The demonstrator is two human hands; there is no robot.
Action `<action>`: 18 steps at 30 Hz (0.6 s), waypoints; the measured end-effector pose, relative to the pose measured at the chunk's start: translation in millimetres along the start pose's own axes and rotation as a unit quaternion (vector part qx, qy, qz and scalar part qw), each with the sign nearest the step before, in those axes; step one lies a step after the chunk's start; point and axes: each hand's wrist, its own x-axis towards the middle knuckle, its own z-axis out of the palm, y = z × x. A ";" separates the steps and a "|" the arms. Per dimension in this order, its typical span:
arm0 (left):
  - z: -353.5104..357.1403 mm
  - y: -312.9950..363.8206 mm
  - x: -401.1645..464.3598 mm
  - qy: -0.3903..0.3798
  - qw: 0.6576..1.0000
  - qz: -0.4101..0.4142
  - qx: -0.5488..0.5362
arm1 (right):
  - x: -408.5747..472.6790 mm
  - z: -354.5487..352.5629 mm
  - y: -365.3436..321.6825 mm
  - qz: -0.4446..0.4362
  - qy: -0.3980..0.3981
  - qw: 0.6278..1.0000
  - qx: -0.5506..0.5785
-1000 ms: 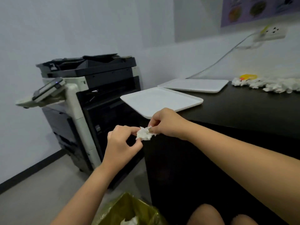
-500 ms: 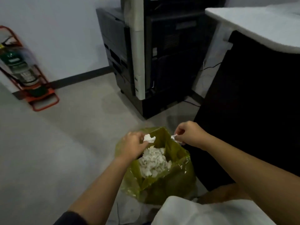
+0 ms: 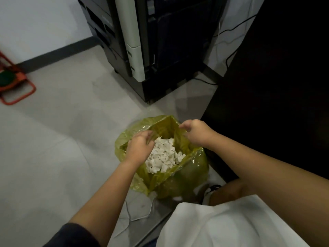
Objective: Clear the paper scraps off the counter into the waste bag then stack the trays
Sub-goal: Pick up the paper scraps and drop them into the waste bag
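Note:
A yellow-green waste bag [image 3: 188,168] stands open on the floor beside the dark counter side [image 3: 270,82]. A heap of white paper scraps [image 3: 163,155] lies inside it. My left hand [image 3: 139,148] hangs over the bag's left rim with its fingers loosely curled downward above the heap, and no scrap shows in them. My right hand [image 3: 195,132] hovers at the bag's far right rim, fingers drooping, also with no scrap visible. The trays and the counter top are out of view.
A large black and white copier [image 3: 151,50] stands just beyond the bag. A red metal stand [image 3: 14,86] sits on the floor at the far left. Thin cables [image 3: 138,216] lie on the floor near my legs and white clothing [image 3: 231,225].
My view dropped from the counter to the floor bag. Both hands carried scraps down over the bag, and the scraps they pinched are no longer in my fingers.

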 end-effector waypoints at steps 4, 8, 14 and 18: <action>-7.2 19.2 -5.1 0.014 0.999 0.031 -0.010 | -10.2 -16.7 2.5 -0.016 0.012 1.000 0.013; -22.6 47.9 -13.7 0.046 0.995 0.086 -0.023 | -33.2 -40.9 -5.4 -0.059 0.038 0.997 0.024; -56.4 122.1 -32.4 0.103 0.975 0.188 -0.057 | -85.6 -94.8 -19.4 -0.119 0.105 0.986 0.056; -72.0 183.8 -54.1 0.137 0.943 0.290 -0.085 | -131.4 -136.2 -19.4 -0.151 0.163 0.973 0.069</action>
